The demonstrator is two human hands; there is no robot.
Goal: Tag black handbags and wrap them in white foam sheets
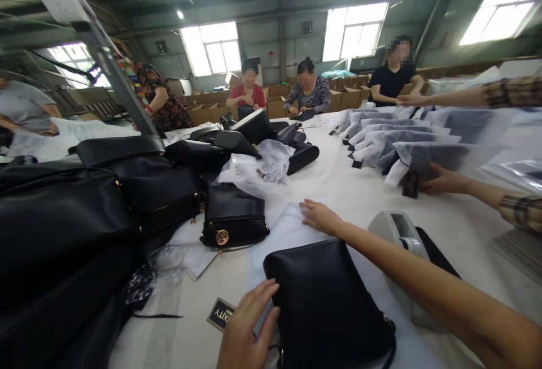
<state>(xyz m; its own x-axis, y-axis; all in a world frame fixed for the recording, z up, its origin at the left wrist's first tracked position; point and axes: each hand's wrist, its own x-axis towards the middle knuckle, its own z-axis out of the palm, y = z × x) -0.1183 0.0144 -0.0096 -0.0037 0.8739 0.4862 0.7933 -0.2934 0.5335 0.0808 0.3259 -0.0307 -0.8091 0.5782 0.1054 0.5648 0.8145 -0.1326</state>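
Note:
A black bag (322, 301) lies on a translucent plastic sheet (275, 233) near the table's front edge. My left hand (249, 324) rests at the bag's left side, fingers apart, thumb and fingertips by its edge. Beyond the bag's top edge, my right hand (322, 217) lies over the sheet with its fingers spread. A black tag (221, 313) with gold lettering is just left of my left hand. Another black bag (235, 216) with a round gold charm sits farther back.
Black bags (161, 188) are heaped at the left. Crumpled plastic (258, 168) lies at the centre. A grey tape dispenser (398, 233) is under my right forearm. Wrapped bags (423, 154) line the right, where a co-worker's hand (444, 181) touches one. People sit across the table.

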